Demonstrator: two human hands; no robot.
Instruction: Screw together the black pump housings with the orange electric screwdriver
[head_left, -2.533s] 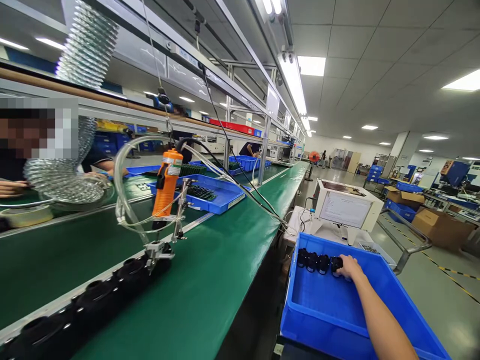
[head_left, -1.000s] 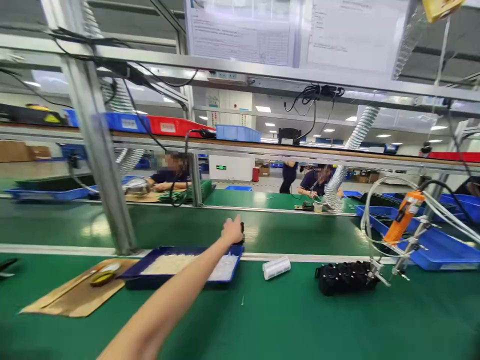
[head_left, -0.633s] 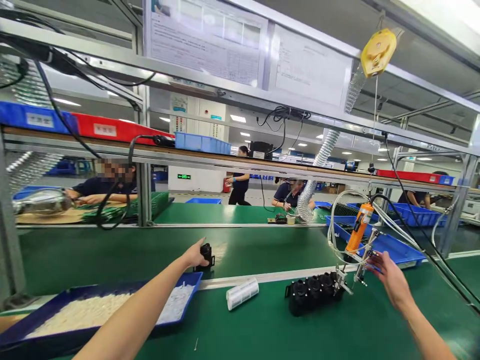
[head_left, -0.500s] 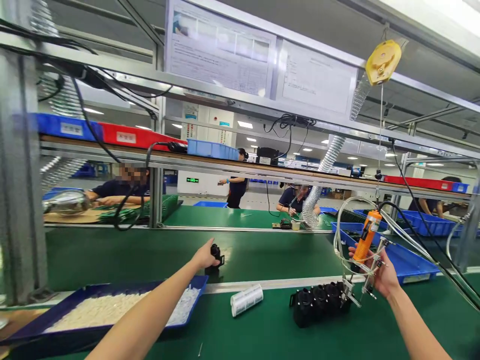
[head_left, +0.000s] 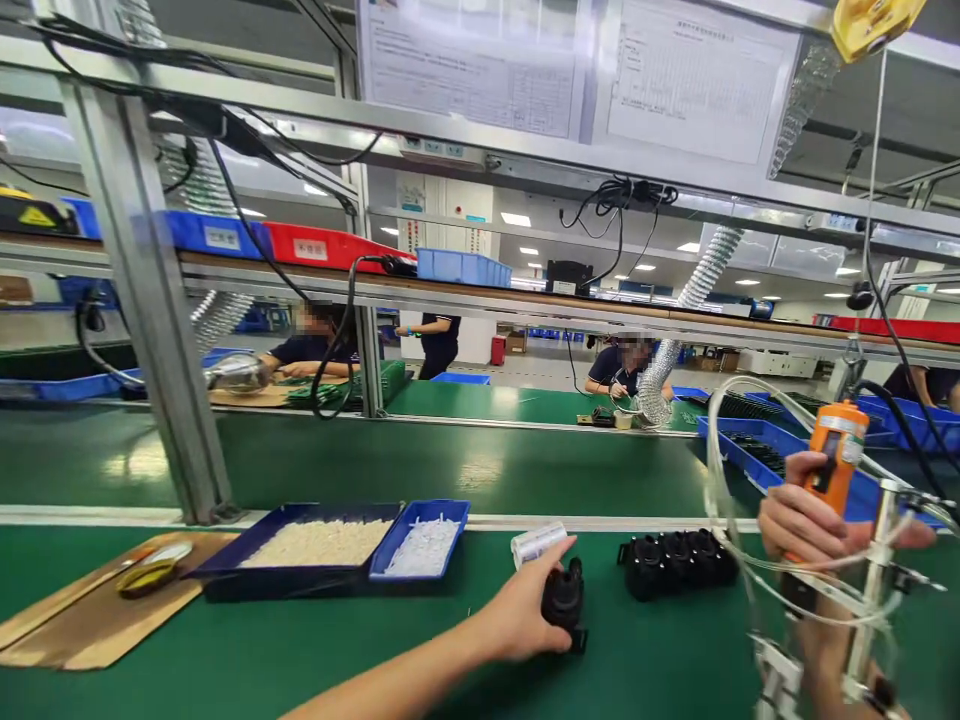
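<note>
My left hand (head_left: 521,610) is closed round a small black plastic part (head_left: 564,598), low over the green bench or resting on it; I cannot tell which. My right hand (head_left: 802,515) grips an orange electric screwdriver (head_left: 840,445) that hangs from a cord. A metal fixture (head_left: 870,590) with clear hoses surrounds the screwdriver's lower end, partly hiding my wrist. Between my hands, a row of similar black parts (head_left: 679,565) stands on the bench. A white printed roll (head_left: 536,545) lies just behind my left hand.
Left of my hands are a dark blue tray (head_left: 300,585) of cream pieces and a smaller blue tray (head_left: 420,570) of white pieces. Cardboard (head_left: 97,620) with a yellow roll lies further left. A metal post (head_left: 161,300) and shelf rise ahead. Co-workers sit beyond.
My left hand has brought the black part from the far strip to the near bench. The screwdriver and fixture have moved right and closer, away from the row. The view has turned left and down.
</note>
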